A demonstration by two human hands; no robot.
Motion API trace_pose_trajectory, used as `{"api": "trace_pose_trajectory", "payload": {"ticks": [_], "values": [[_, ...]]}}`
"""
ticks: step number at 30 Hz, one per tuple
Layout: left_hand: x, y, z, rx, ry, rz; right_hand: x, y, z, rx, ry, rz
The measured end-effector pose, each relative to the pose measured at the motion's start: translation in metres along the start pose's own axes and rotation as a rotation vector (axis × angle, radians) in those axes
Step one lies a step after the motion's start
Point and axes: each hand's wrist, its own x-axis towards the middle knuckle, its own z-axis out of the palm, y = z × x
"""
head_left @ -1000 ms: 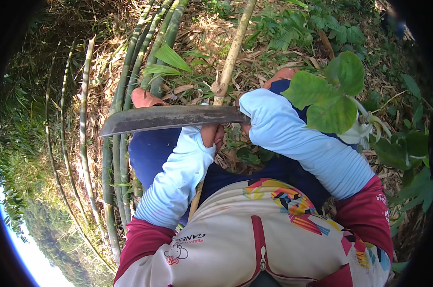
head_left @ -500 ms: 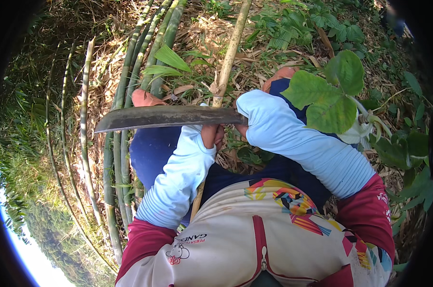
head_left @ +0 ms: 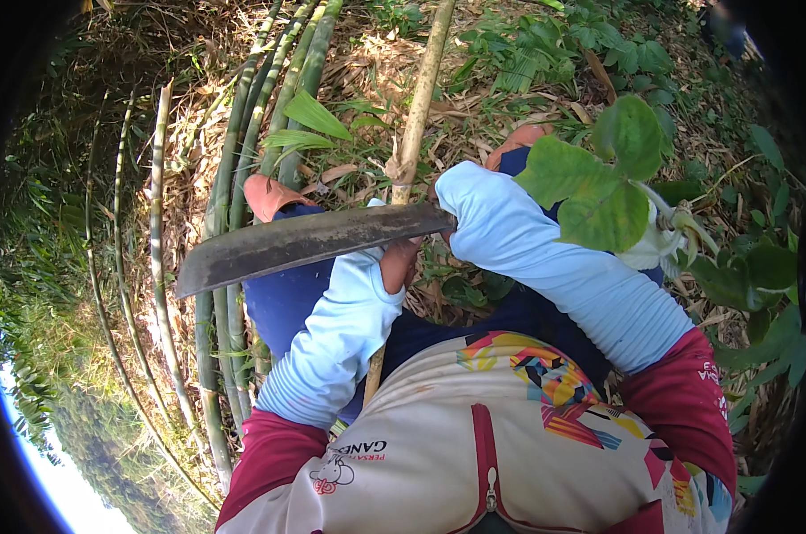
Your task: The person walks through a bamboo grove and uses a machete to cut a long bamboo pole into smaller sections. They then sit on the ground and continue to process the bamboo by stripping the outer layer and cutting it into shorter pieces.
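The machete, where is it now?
In the head view, the machete is left of the middle, pointing left from the light-blue right sleeve, in front of the pale bamboo pole and green bamboo stalks.

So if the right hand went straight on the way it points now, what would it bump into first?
Probably the pale stick, just left of the right hand. But the stick may be lower, so the hand could pass over it.
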Motion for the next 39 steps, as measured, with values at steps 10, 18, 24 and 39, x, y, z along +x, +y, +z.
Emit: {"api": "trace_pose_trajectory", "payload": {"ticks": [10, 18, 24, 39], "values": [[-0.003, 0.001, 0.006, -0.073, 0.081, 0.002, 0.005, 0.007, 0.006, 0.088, -0.060, 0.084], [-0.006, 0.016, 0.010, 0.037, 0.063, -0.068, 0.007, 0.017, 0.011, 0.103, -0.206, 0.138], [-0.006, 0.024, 0.013, -0.183, 0.030, -0.105, 0.003, 0.012, 0.012, 0.195, 0.047, 0.013], [0.000, -0.003, -0.015, -0.883, -0.595, -0.260, -0.007, -0.013, -0.019, 0.005, 0.018, 0.098]]}}
